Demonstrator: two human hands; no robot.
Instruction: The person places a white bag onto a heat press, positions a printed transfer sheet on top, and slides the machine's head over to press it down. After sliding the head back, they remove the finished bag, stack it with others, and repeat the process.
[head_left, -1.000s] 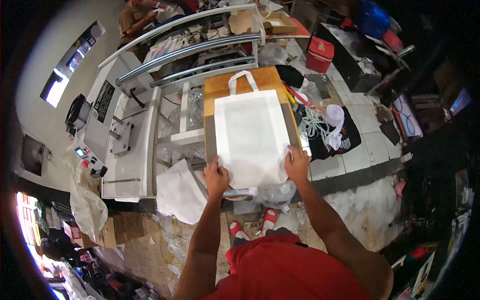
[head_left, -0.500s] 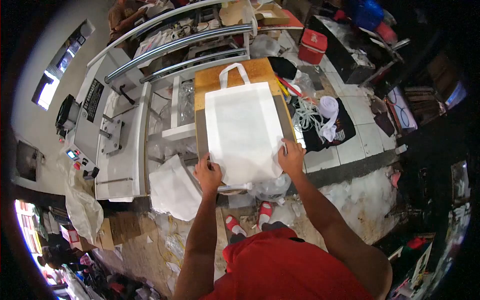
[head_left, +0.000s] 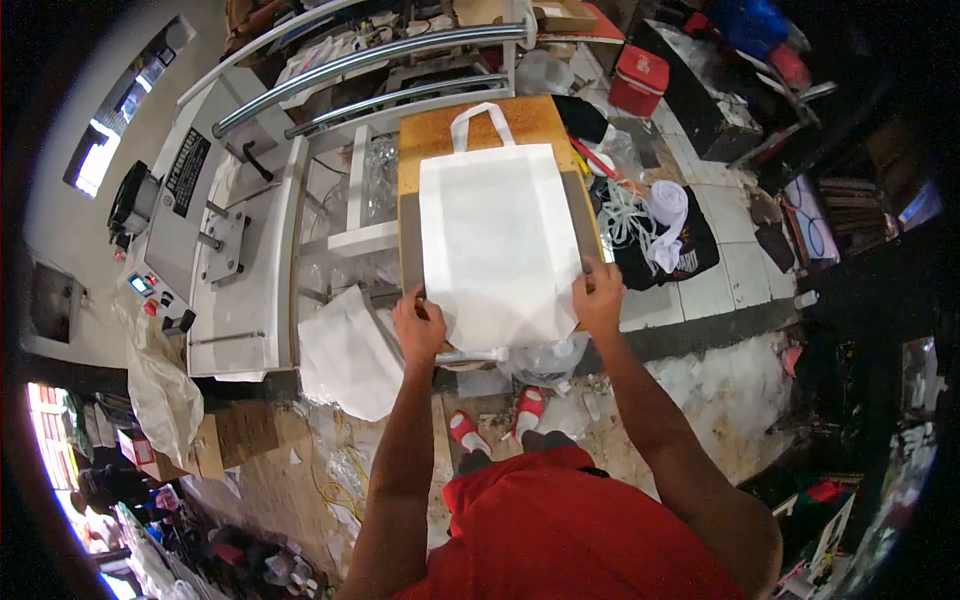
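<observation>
A white tote bag (head_left: 495, 250) with a looped handle (head_left: 482, 122) at its far end lies flat on a padded board (head_left: 545, 122) with an orange-brown far end and a grey surface. My left hand (head_left: 418, 325) has its fingers pinched at the bag's left edge, near the bottom corner. At the opposite edge, my right hand (head_left: 598, 293) is closed with thumb and fingertips together on the fabric. Some of the fingertips are hidden from this angle.
A large press-like machine (head_left: 235, 250) with metal rails (head_left: 370, 75) stands left and behind. White fabric (head_left: 345, 355) hangs beside the board. White ribbon rolls (head_left: 668, 205) and a black cloth (head_left: 700, 245) lie right; a red box (head_left: 640, 80) sits farther back.
The camera view has shifted, so the whole scene sits slightly higher and to the right. Both hands stay at the bag's edges, and the bag lies much the same on the board.
</observation>
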